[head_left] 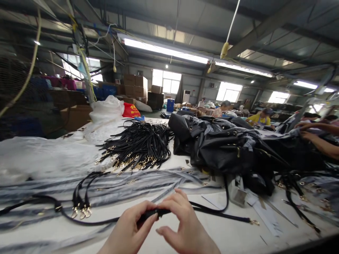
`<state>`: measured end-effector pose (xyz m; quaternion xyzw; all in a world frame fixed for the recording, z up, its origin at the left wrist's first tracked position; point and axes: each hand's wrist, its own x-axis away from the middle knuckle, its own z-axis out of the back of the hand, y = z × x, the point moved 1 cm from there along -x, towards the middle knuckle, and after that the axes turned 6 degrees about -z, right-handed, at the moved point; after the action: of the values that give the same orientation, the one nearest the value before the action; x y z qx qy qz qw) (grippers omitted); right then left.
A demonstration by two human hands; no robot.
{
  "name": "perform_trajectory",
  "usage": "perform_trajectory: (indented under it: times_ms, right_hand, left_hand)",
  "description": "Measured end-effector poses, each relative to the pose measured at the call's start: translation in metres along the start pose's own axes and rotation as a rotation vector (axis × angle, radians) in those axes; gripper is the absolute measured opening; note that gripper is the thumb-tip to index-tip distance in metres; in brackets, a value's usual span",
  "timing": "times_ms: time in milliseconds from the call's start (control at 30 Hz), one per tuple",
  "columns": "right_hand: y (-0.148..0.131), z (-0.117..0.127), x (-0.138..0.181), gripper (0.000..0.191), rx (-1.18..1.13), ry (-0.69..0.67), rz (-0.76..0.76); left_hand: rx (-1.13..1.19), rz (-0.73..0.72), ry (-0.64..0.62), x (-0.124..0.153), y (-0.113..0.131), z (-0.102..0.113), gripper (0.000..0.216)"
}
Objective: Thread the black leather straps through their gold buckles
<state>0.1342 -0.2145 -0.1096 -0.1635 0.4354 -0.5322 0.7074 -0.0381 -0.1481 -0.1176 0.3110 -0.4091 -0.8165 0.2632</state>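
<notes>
Strap (106, 222) at centre, near side, black, running low across the table (227, 238); left hand (132, 224) has it pinched btwn thumb & fingers; right hand (182, 215) half curled, index up against it, thumb standing well off, so no full grip there; exact bit under those fingertips, can't tell; risk no. 1: w/ mainly one hand holding, a tug on the long left run could prob. twist it out of the pinch; risk no. 2: black lengths trail right too, one ending in a gold clip (254, 222), which could poss. snag on the grey block (238, 192) nr the black bags (225, 151); far of the hands, strap pile (140, 141) looks tangled; near left, 3 clipped straps (86, 198), easily swept by an elbow, imo.
</notes>
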Motion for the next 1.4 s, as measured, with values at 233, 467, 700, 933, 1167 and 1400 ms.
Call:
perform_trajectory:
  times_ms: [233, 467, 700, 933, 1167, 1400]
  right_hand:
    - [0.007, -0.019, 0.000, 0.025, 0.140, 0.137, 0.050]
    - [0.008, -0.025, 0.001, 0.028, 0.234, 0.113, 0.083]
    - [0.008, -0.021, 0.007, 0.010, 0.056, 0.096, -0.010]
    - [0.029, 0.004, 0.008, 0.011, 0.021, 0.189, -0.098]
    - [0.021, -0.008, 0.001, 0.031, -0.101, -0.250, -0.242]
    - [0.028, -0.025, 0.005, 0.039, -0.388, -0.478, -0.425]
  left_hand:
    - [-0.057, 0.020, 0.085, 0.001, -0.010, -0.006, 0.029]
    - [-0.278, 0.078, -0.061, 0.000, -0.012, -0.008, 0.037]
    - [0.306, 0.111, -0.070, 0.001, -0.009, -0.004, 0.046]
    - [0.617, 0.342, 0.089, 0.010, -0.018, 0.043, 0.046]
    - [0.233, 0.223, -0.020, 0.013, -0.018, 0.040, 0.048]
    - [-0.128, -0.021, -0.213, 0.014, -0.016, 0.034, 0.044]
